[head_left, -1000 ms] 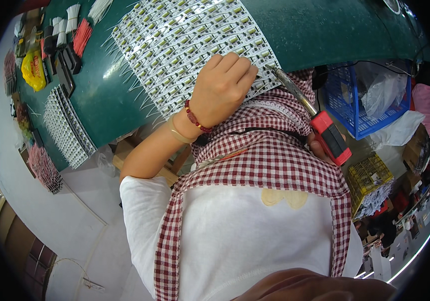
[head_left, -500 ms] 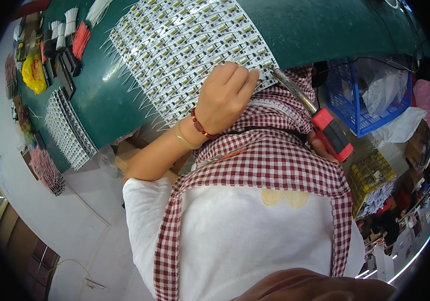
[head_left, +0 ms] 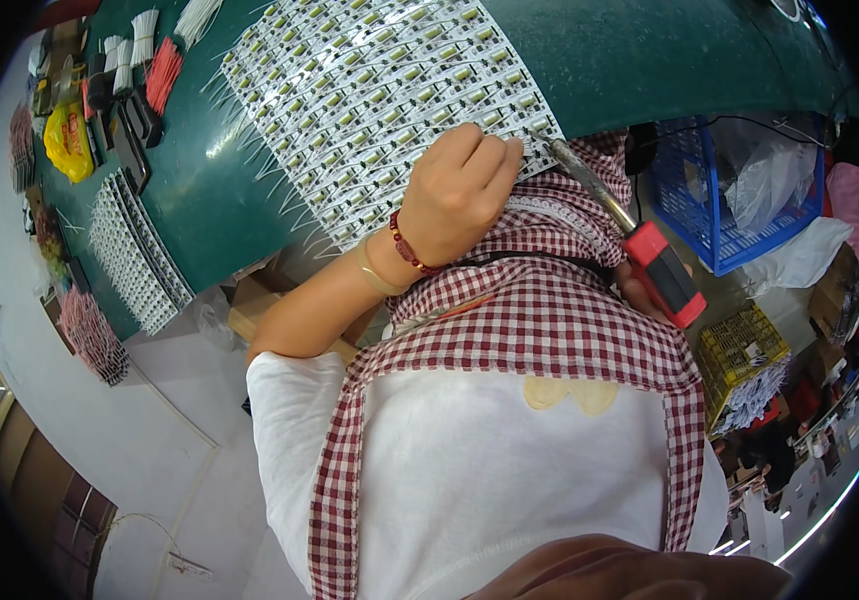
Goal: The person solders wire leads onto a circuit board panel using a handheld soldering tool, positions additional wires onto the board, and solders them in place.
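Observation:
A large white panel of small circuit boards [head_left: 379, 100], with thin white wires along its left edge, lies on the green table. My left hand [head_left: 464, 185], wearing a beaded bracelet and a bangle, rests at the panel's near right edge. Its fingers are curled together, and whatever they pinch is hidden beneath them. On the right, my right hand [head_left: 644, 290] is wrapped round the red and black handle of a soldering iron [head_left: 664, 270], mostly behind it. The iron's metal tip reaches the panel's right edge, just right of my left fingers.
Narrow board strips [head_left: 139, 255] lie left on the green table [head_left: 219, 200]. Beyond them are a yellow bag [head_left: 69, 145], black tools and bundles of white and red wires [head_left: 162, 75]. At right stand a blue crate [head_left: 714, 200] holding clear plastic and a yellow basket [head_left: 744, 350].
My left hand has shifted slightly to the right, and the panel has slid a little the same way. The soldering iron stays at nearly the same spot.

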`<state>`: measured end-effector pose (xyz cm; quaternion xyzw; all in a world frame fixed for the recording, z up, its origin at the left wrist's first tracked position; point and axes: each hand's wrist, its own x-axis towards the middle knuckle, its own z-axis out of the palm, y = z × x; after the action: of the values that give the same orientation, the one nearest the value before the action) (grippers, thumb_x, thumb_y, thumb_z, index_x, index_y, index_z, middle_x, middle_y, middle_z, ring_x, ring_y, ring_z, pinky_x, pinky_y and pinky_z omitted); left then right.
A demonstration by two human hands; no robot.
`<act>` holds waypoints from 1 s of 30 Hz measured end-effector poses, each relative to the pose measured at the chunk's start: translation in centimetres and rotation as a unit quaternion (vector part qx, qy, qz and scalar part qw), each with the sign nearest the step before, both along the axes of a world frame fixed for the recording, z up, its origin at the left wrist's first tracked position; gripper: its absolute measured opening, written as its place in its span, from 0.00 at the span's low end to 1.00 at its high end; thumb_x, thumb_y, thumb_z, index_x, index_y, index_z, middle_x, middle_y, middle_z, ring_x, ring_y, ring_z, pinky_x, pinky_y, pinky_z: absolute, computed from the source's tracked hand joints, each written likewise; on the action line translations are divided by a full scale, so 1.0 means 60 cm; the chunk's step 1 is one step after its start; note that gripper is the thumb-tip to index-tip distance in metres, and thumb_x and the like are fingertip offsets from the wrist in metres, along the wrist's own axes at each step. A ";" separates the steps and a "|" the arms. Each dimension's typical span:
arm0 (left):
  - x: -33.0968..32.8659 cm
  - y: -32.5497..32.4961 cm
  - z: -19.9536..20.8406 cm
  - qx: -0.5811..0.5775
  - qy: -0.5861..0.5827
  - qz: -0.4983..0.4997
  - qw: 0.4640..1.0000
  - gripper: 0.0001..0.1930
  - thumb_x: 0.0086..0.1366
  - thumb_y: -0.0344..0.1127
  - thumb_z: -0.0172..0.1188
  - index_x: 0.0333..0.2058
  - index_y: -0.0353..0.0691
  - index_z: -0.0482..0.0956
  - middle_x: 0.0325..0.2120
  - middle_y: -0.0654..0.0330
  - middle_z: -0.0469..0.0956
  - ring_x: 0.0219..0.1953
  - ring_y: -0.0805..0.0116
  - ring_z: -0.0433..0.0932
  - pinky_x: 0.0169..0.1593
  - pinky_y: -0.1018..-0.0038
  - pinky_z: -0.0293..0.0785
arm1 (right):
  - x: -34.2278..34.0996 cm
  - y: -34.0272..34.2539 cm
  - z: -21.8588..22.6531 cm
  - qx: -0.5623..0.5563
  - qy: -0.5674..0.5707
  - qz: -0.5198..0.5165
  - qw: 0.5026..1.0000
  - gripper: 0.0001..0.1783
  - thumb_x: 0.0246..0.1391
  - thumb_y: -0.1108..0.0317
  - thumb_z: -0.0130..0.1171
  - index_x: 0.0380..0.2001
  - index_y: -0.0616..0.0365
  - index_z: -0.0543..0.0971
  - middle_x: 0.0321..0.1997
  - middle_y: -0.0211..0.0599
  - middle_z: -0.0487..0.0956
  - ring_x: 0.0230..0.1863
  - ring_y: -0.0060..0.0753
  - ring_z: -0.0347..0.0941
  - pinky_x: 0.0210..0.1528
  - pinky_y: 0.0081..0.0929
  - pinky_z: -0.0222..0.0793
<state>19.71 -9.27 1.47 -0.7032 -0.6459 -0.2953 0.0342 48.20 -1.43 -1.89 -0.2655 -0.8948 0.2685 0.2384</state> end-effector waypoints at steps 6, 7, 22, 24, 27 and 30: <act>0.002 0.000 0.001 -0.001 0.001 0.005 1.000 0.15 0.41 0.20 0.61 0.33 0.32 0.81 0.18 0.62 0.63 0.23 0.68 0.66 0.25 0.74 0.64 | 0.001 0.005 0.010 0.043 -0.040 0.007 0.998 0.11 0.29 0.77 0.64 0.23 0.57 0.78 0.25 0.37 0.76 0.20 0.37 0.74 0.20 0.28 0.69; 0.002 0.000 0.001 -0.001 0.000 0.004 1.000 0.15 0.41 0.20 0.61 0.33 0.32 0.81 0.18 0.62 0.63 0.23 0.68 0.66 0.25 0.74 0.64 | 0.001 0.005 0.012 0.016 -0.012 0.021 1.000 0.11 0.28 0.77 0.64 0.23 0.58 0.78 0.24 0.36 0.76 0.20 0.37 0.74 0.20 0.28 0.69; 0.010 0.002 0.005 -0.012 0.020 0.023 0.999 0.14 0.42 0.21 0.60 0.33 0.32 0.80 0.18 0.62 0.63 0.23 0.67 0.67 0.24 0.74 0.65 | 0.008 0.028 0.030 -0.086 0.049 0.083 0.992 0.10 0.36 0.72 0.65 0.28 0.57 0.79 0.29 0.38 0.79 0.24 0.37 0.77 0.24 0.28 0.71; 0.011 0.003 0.004 -0.006 0.020 0.026 0.999 0.14 0.42 0.21 0.60 0.33 0.32 0.80 0.18 0.62 0.63 0.23 0.67 0.67 0.25 0.74 0.65 | 0.013 0.025 0.019 -0.083 0.055 0.079 0.992 0.11 0.36 0.71 0.66 0.28 0.57 0.79 0.29 0.38 0.79 0.25 0.37 0.77 0.24 0.28 0.71; 0.009 0.005 0.008 -0.013 0.017 0.022 1.000 0.14 0.42 0.21 0.60 0.33 0.33 0.80 0.19 0.62 0.64 0.23 0.67 0.67 0.25 0.73 0.65 | 0.031 0.015 0.009 -0.128 0.051 0.060 0.989 0.11 0.37 0.71 0.66 0.29 0.56 0.79 0.29 0.38 0.79 0.25 0.37 0.76 0.25 0.29 0.71; 0.007 0.002 0.007 -0.017 0.016 0.019 1.000 0.15 0.42 0.21 0.59 0.34 0.34 0.81 0.19 0.62 0.65 0.24 0.67 0.68 0.27 0.73 0.65 | 0.051 0.012 -0.007 -0.175 0.001 0.011 0.984 0.10 0.40 0.68 0.66 0.29 0.56 0.79 0.29 0.37 0.78 0.24 0.37 0.76 0.26 0.28 0.71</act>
<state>20.15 -9.17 1.92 -0.6958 -0.6635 -0.2724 0.0378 51.26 -0.73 -2.30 -0.2933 -0.8363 0.4241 0.1863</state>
